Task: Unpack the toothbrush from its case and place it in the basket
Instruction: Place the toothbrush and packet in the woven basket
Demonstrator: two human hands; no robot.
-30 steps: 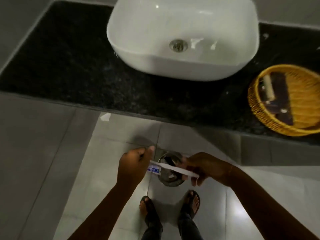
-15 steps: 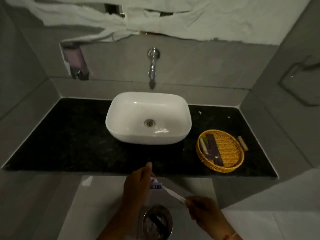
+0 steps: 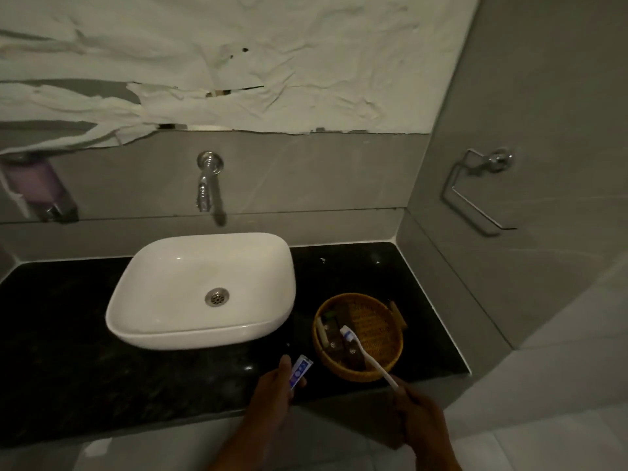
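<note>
step: toothbrush [image 3: 368,357] is out of its case; what's left, I'd say, is laying it in the basket [image 3: 390,367].
how to do it well: lower the head end first onto a bare bit of weave on the far-right side of the basket, w/ the handle following inside the rim, then let go. Avoid propping the handle on the rim, since it could tip out onto the tabletop [image 3: 68,351].
toothbrush pos: head over the middle of the basket, handle slanting back across the near rim; can't tell if the head touches anything inside yet.
basket contents: dark packets [image 3: 343,348] and a pale stick-like item [image 3: 321,331] on the left half; right half looks free.
right hand [image 3: 419,423]: just in front of the basket, below its near rim, grip pinched on the tail of the handle, forearm coming up from the bottom edge.
left hand [image 3: 272,394]: to the left of the basket, grip closed around a small blue-and-white tube [image 3: 299,370], probably toothpaste from the same pack, held upright.
sink [image 3: 200,290]: left of the basket, not involved.
</note>
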